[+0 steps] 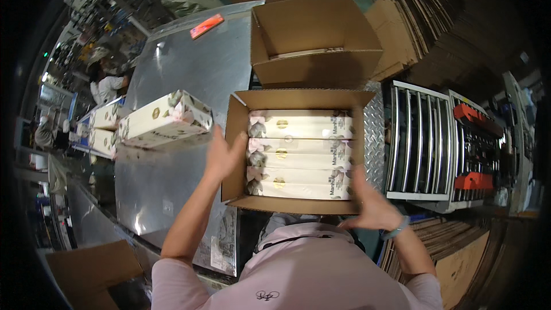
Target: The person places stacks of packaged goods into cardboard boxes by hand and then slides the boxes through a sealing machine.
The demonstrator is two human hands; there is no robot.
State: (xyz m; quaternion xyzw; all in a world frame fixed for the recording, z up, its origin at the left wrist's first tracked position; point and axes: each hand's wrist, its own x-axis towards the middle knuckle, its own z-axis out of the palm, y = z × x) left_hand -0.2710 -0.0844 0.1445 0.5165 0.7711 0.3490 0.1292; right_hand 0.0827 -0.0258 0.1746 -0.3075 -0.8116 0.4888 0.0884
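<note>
An opened cardboard box (295,99) sits in front of me. Inside, cream tissue packs (304,154) with pink flower prints lie in three rows. My left hand (225,152) grips the box's left side, thumb over the edge and fingers outside. At the lower right corner is my right hand (374,205), its fingers against the right wall and its thumb by the front edge; motion blurs it a little. A wrapped bundle of similar flower-printed packs (166,119) stands on the metal table (189,183), left of my left hand.
Beyond the filled box stands another open carton (315,72), with something pale low inside. A roller conveyor (419,138) with red parts is at the right. Flattened cardboard (402,20) is stacked behind. An orange-red flat object (206,26) lies on the table. Another person (106,83) is at the far left.
</note>
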